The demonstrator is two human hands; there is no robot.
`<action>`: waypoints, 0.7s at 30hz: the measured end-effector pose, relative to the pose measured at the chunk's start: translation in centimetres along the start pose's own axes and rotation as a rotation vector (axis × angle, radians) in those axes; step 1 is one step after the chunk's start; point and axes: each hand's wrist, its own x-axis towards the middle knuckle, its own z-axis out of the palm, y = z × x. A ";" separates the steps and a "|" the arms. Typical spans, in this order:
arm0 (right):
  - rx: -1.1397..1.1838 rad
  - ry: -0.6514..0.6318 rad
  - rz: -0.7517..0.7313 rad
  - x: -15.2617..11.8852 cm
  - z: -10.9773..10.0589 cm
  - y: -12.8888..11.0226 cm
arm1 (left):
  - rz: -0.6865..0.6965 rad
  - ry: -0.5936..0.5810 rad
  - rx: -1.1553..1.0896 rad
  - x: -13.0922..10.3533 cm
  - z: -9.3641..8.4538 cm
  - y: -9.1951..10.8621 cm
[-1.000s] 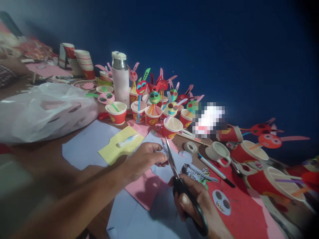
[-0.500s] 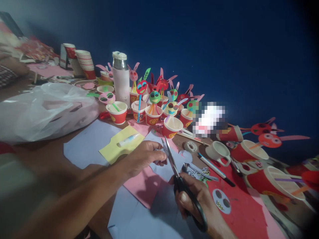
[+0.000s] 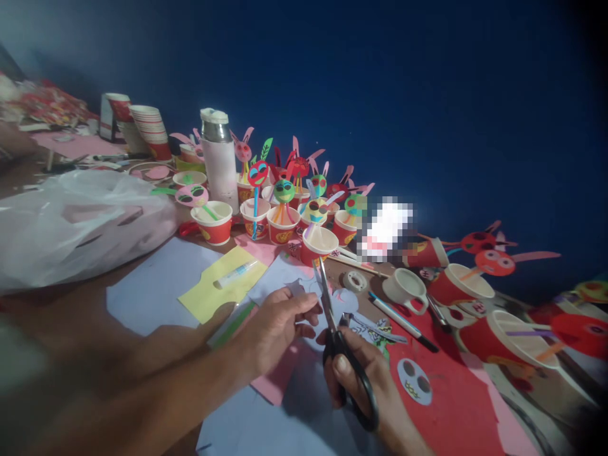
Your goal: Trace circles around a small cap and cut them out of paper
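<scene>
My right hand (image 3: 356,373) is wrapped round the black handles of a pair of scissors (image 3: 327,297), whose blades point up and away, slightly apart. Just left of the blades, my left hand (image 3: 285,316) pinches a small piece of bluish paper (image 3: 306,287). Beneath both hands lie large bluish sheets (image 3: 266,424) and a pink sheet (image 3: 273,383). A yellow sheet (image 3: 194,294) with a glue tube (image 3: 236,273) on it is left of my left hand. Right of the scissors, a pale paper face (image 3: 414,381) rests on red paper (image 3: 456,405).
Several red cups (image 3: 216,223) holding paper faces stand at the back around a white bottle (image 3: 219,164). A plastic bag (image 3: 85,228) is at left. On the right are a white mug (image 3: 403,288), a marker (image 3: 403,323) and a tape roll (image 3: 354,281).
The view has shifted, so the tabletop items appear further left. My left hand has turned, with its fingers closer to the scissors, and a green strip now shows beside it.
</scene>
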 end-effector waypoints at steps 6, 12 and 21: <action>0.031 -0.042 0.023 0.0 0.4 0.4 | 0.073 0.036 0.053 -0.2 0.0 -0.2; 0.028 -0.061 0.006 0.2 0.6 0.2 | 0.088 0.085 0.086 -0.1 0.1 0.5; 0.018 -0.085 0.013 0.0 0.5 0.3 | 0.096 0.062 0.164 -0.1 0.0 1.3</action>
